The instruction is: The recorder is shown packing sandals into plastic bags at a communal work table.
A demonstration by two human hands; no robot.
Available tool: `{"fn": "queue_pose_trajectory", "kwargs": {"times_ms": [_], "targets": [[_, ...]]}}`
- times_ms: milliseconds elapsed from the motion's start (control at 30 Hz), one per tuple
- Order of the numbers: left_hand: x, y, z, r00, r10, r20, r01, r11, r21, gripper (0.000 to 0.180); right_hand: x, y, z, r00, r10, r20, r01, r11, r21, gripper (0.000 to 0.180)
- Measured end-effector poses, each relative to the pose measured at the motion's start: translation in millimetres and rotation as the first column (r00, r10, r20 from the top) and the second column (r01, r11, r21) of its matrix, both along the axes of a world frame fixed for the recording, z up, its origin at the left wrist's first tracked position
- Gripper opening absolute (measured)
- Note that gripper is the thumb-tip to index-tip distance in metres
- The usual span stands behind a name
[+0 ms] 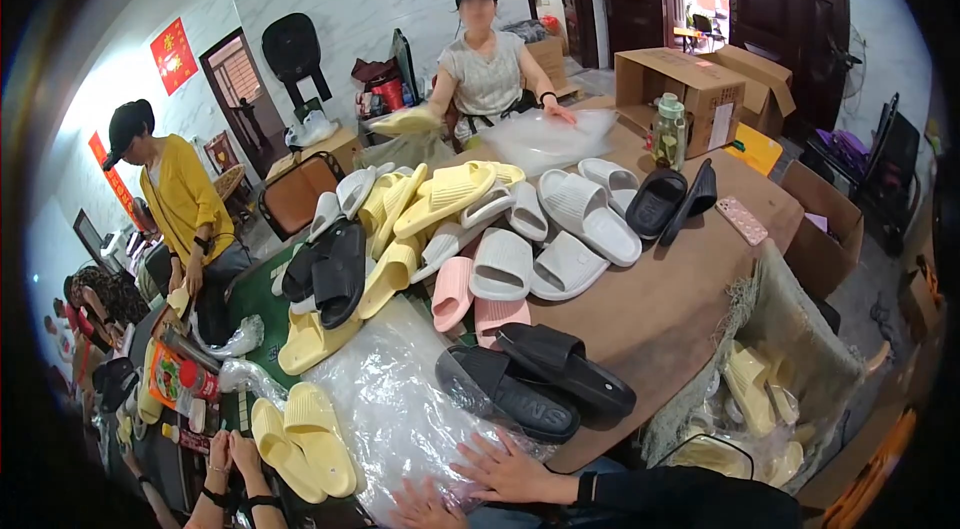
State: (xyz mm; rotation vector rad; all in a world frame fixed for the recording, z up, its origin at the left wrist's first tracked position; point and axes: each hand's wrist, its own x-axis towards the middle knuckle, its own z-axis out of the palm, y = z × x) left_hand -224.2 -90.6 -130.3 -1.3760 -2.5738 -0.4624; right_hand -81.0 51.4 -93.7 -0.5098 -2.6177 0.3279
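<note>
A stack of clear plastic bags (380,379) lies along the near edge of the table. My right hand (515,469) rests flat on its near right part, fingers spread. Beside it at the bottom edge, my left hand (425,506) lies on the plastic too, fingers apart; its wrist is out of view. Neither hand holds anything. A pair of black slides (510,394) sits just beyond my right hand, partly over the plastic. Left of the bags rests a pair of yellow slides (308,439). Pink slippers (452,294) are farther back.
Yellow, white and black slides (500,264) are heaped mid-table. Across it, a person (490,69) holds a yellow slipper (405,121) and touches clear plastic (550,141). Another person's hands (232,454) are at my left. A sack (690,399) with bagged slippers stands at right.
</note>
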Motion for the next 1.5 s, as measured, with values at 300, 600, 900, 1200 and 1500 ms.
{"fn": "queue_pose_trajectory", "kwargs": {"times_ms": [300, 600, 900, 1200, 1500], "targets": [[-5.0, -3.0, -7.1, 0.998, -0.022, -0.052, 0.025, 0.998, 0.052, 0.053, -1.7, -0.5, 3.3, 1.0, 0.012, -0.013, -0.012, 1.0, 0.012, 0.062], [-0.2, -2.8, 3.6, 0.999, -0.018, -0.027, 0.02, 0.997, 0.076, 0.051, 0.3, -3.6, 4.4, 1.0, 0.009, -0.009, -0.009, 1.0, 0.006, 0.061], [-1.9, -3.2, -11.5, 0.998, -0.009, -0.06, 0.015, 0.994, 0.104, 0.055, -0.3, -1.0, 6.3, 1.0, -0.008, 0.021, 0.008, 0.999, 0.034, 0.061], [-7.3, -11.4, -4.1, 0.999, 0.041, -0.027, -0.041, 0.999, 0.009, 0.057, -10.0, -3.9, 10.3, 0.998, 0.068, 0.017, -0.068, 0.998, -0.011, 0.066], [0.6, -10.5, -0.7, 0.998, -0.001, -0.062, 0.008, 0.993, 0.114, 0.051, 20.1, 4.5, 171.4, 0.653, 0.062, -0.755, -0.116, 0.993, -0.018, 0.071]]}}
